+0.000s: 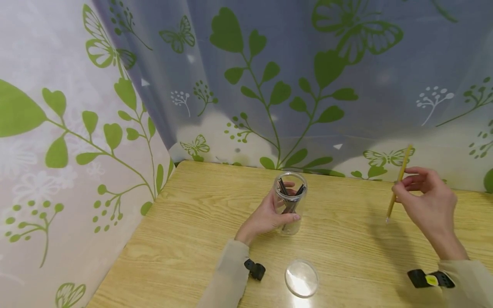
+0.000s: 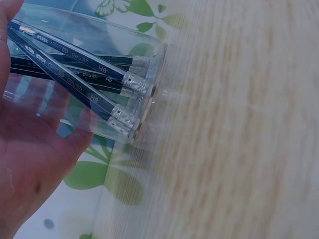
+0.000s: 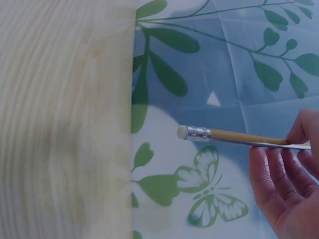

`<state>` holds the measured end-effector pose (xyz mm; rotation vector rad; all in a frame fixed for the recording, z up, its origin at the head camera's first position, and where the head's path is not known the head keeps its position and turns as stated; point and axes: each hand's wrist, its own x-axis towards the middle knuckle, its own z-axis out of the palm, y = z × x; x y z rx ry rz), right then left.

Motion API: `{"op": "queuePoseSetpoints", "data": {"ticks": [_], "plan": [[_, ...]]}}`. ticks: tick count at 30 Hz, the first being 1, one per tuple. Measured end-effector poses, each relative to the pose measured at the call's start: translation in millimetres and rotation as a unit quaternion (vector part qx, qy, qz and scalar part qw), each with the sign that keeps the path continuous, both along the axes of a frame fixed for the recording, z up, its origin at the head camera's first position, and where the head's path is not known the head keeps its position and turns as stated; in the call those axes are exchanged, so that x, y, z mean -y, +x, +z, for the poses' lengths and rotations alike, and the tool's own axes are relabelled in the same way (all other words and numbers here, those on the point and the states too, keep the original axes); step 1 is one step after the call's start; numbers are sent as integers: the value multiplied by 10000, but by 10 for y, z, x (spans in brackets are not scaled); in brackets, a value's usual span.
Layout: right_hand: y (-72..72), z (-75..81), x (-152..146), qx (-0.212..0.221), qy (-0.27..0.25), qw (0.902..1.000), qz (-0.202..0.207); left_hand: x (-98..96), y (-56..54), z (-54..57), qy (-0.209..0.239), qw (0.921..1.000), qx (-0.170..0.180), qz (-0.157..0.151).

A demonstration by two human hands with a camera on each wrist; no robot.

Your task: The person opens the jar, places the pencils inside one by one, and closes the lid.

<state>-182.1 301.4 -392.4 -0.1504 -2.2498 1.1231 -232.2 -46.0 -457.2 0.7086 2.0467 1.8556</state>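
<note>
My left hand (image 1: 269,214) grips a clear jar (image 1: 294,226) on the wooden table, with its fingers behind and the thumb across the front. Several dark pencils (image 2: 75,64) lean inside the jar, their metal-banded eraser ends down at its base in the left wrist view. Off to the right, my right hand (image 1: 429,196) pinches a yellow pencil (image 1: 402,171) between thumb and fingers, raised over the table. Its white eraser (image 3: 182,132) points downward. A round clear lid (image 1: 301,278) lies flat on the table in front of the jar.
The wood-grain table (image 1: 173,231) runs back to a curtain (image 1: 246,128) printed with green leaves and butterflies. A pale patterned curtain or wall covering (image 1: 69,179) borders the table on the left. Black straps with small devices (image 1: 256,269) sit on both wrists.
</note>
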Motion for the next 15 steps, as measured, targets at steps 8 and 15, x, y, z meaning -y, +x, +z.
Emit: {"op": "queuePoseSetpoints", "data": {"ticks": [8, 15], "plan": [[-42, 117, 144, -529, -459, 9974, 148, -5, 3, 6, -8, 10000, -40, -13], [-56, 201, 252, -830, -716, 9933, 364, -5, -1, 10, -52, 10000, -49, -17]]}}
